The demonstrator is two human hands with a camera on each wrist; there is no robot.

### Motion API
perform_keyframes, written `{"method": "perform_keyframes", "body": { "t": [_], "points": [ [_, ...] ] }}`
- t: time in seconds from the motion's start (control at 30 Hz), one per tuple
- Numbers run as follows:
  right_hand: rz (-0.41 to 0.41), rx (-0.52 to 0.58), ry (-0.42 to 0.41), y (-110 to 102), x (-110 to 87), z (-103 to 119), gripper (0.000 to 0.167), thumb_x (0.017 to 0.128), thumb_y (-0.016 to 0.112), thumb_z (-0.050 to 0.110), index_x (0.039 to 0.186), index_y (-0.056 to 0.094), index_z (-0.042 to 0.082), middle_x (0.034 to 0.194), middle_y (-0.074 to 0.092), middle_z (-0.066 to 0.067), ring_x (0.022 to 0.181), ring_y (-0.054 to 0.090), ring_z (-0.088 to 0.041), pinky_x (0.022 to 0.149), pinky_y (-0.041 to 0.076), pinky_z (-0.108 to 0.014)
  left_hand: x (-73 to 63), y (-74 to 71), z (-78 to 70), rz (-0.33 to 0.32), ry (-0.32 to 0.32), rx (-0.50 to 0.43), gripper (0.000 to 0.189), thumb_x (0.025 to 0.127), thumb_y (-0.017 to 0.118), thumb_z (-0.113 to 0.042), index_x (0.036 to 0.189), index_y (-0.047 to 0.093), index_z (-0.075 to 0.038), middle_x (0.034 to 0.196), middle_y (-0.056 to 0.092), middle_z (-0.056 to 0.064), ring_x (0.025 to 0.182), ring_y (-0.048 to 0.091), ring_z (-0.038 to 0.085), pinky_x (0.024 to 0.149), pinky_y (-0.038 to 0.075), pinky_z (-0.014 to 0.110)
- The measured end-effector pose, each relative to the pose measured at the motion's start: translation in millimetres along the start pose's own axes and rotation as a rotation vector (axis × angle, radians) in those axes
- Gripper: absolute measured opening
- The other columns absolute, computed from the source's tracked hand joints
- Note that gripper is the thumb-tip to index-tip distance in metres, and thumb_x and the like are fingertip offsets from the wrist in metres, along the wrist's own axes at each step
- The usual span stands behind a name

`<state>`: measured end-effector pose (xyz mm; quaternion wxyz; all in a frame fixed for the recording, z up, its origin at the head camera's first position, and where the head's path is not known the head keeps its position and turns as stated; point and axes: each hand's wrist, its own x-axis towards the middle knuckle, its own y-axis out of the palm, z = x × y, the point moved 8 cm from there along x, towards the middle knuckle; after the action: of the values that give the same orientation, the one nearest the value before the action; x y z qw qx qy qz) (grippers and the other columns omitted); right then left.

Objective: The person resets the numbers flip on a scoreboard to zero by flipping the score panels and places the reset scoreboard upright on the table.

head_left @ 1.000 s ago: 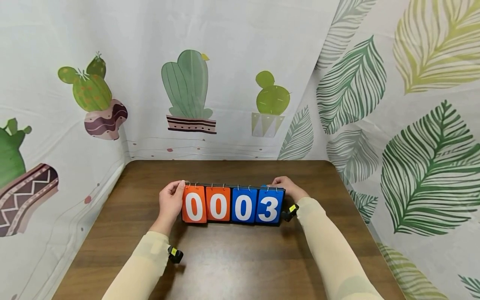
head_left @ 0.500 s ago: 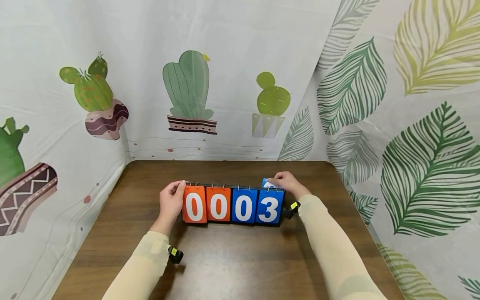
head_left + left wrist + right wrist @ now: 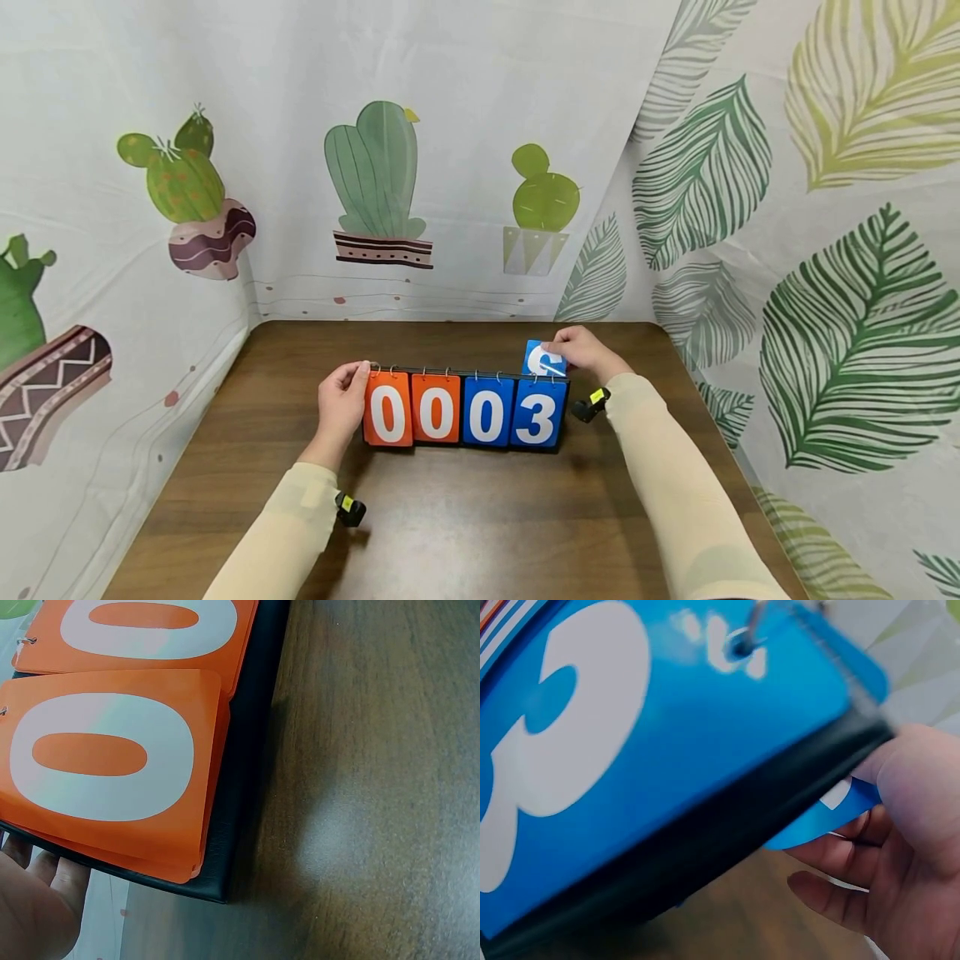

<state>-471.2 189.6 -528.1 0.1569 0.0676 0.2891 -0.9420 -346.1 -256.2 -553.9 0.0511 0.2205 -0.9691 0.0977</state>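
A flip scoreboard [image 3: 462, 408] with a black backing stands on the table, reading 0 0 on orange cards and 0 3 on blue ones. My left hand [image 3: 342, 402] grips its left end, thumb at the top corner; the left wrist view shows fingers [image 3: 69, 883] behind the black cover. Above the top edge at the right end, a blue number card [image 3: 534, 357] sticks up from behind, its white digit partly covered. My right hand [image 3: 585, 350] pinches that card; in the right wrist view its thumb and fingers hold the card [image 3: 810, 831] behind the board.
The brown wooden table [image 3: 465, 525] extends in front of and around the scoreboard. A curtain with printed cacti [image 3: 382, 167] hangs behind it, and a leaf-print curtain [image 3: 885, 333] borders the right side. Metal rings [image 3: 498, 377] join the cards to the top edge.
My right hand has moved up and slightly right, bringing the blue card from behind the board up above its top edge. My left hand and the front digits stay as they were.
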Motion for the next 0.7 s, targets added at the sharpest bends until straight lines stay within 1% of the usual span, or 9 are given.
{"method": "perform_keyframes", "body": {
  "t": [0.1,0.2,0.27,0.33,0.37,0.43,0.53,0.6,0.7],
  "points": [
    [-0.007,-0.022,-0.008,-7.8,-3.2,8.4,0.036,0.099,0.069,0.035,0.076,0.061,0.009,0.072,0.065,0.000,0.071,0.064,-0.018,0.079,0.060,-0.050,-0.4,0.6,0.1,0.000,-0.001,-0.012,0.037,0.098,0.069,-0.043,0.112,0.076,-0.010,0.086,0.070,-0.014,0.077,0.065,0.006,0.066,0.055,0.019],
    [-0.030,-0.074,-0.034,-16.0,-5.5,18.1,0.039,0.099,0.069,0.040,0.075,0.059,0.011,0.072,0.061,0.001,0.074,0.062,-0.023,0.074,0.059,-0.045,-0.8,0.4,-0.1,0.001,-0.014,-0.006,0.038,0.098,0.068,-0.045,0.113,0.076,-0.011,0.087,0.070,-0.015,0.078,0.065,0.006,0.067,0.054,0.019],
    [-0.039,-0.106,-0.065,-20.8,-7.8,26.5,0.040,0.098,0.069,0.042,0.074,0.058,0.011,0.070,0.056,0.002,0.076,0.060,-0.026,0.068,0.055,-0.037,-1.4,0.2,-1.2,0.003,-0.020,-0.002,0.039,0.098,0.068,-0.044,0.114,0.076,-0.010,0.089,0.071,-0.011,0.078,0.064,0.006,0.067,0.054,0.018],
    [-0.046,-0.119,-0.104,-25.1,-10.0,35.9,0.042,0.098,0.069,0.041,0.073,0.057,0.010,0.069,0.051,0.003,0.075,0.056,-0.027,0.063,0.049,-0.032,-2.3,-0.2,-3.3,0.004,-0.020,0.000,0.038,0.098,0.068,-0.043,0.114,0.076,-0.009,0.091,0.072,-0.006,0.078,0.064,0.005,0.067,0.054,0.018],
    [-0.050,-0.116,-0.119,-27.2,-11.8,41.0,0.041,0.098,0.070,0.040,0.073,0.057,0.010,0.069,0.050,0.003,0.075,0.056,-0.028,0.063,0.049,-0.032,-2.6,-0.4,-3.9,0.005,-0.021,0.002,0.038,0.098,0.068,-0.042,0.115,0.076,-0.009,0.093,0.073,-0.003,0.078,0.064,0.005,0.068,0.054,0.018],
    [-0.054,-0.116,-0.149,-31.2,-13.9,50.1,0.042,0.098,0.070,0.039,0.071,0.055,0.011,0.068,0.046,0.004,0.072,0.052,-0.025,0.062,0.048,-0.032,-3.4,-0.6,-5.3,0.006,-0.023,0.006,0.038,0.099,0.068,-0.041,0.116,0.076,-0.008,0.096,0.073,0.002,0.078,0.063,0.005,0.068,0.053,0.017],
    [-0.066,-0.109,-0.181,-37.3,-17.6,63.2,0.041,0.098,0.071,0.037,0.070,0.055,0.012,0.068,0.045,0.004,0.070,0.050,-0.021,0.062,0.049,-0.034,-4.1,-0.6,-5.6,0.006,-0.026,0.018,0.039,0.099,0.068,-0.042,0.116,0.076,-0.008,0.099,0.073,0.007,0.079,0.063,0.006,0.068,0.053,0.017],
    [-0.076,-0.102,-0.197,-41.9,-19.7,70.7,0.041,0.098,0.071,0.037,0.070,0.056,0.011,0.068,0.045,0.004,0.069,0.049,-0.019,0.062,0.050,-0.035,-4.4,-0.3,-5.4,0.006,-0.029,0.020,0.039,0.099,0.068,-0.042,0.116,0.076,-0.008,0.100,0.073,0.008,0.080,0.063,0.006,0.068,0.053,0.017],
    [-0.099,-0.062,-0.219,-48.9,-25.0,82.5,0.039,0.097,0.072,0.035,0.073,0.060,0.008,0.069,0.050,0.001,0.071,0.052,-0.021,0.063,0.052,-0.036,-4.7,0.5,-4.8,0.006,-0.032,0.013,0.039,0.099,0.068,-0.042,0.115,0.076,-0.007,0.100,0.073,0.009,0.080,0.063,0.007,0.069,0.053,0.017]
  ]
}}
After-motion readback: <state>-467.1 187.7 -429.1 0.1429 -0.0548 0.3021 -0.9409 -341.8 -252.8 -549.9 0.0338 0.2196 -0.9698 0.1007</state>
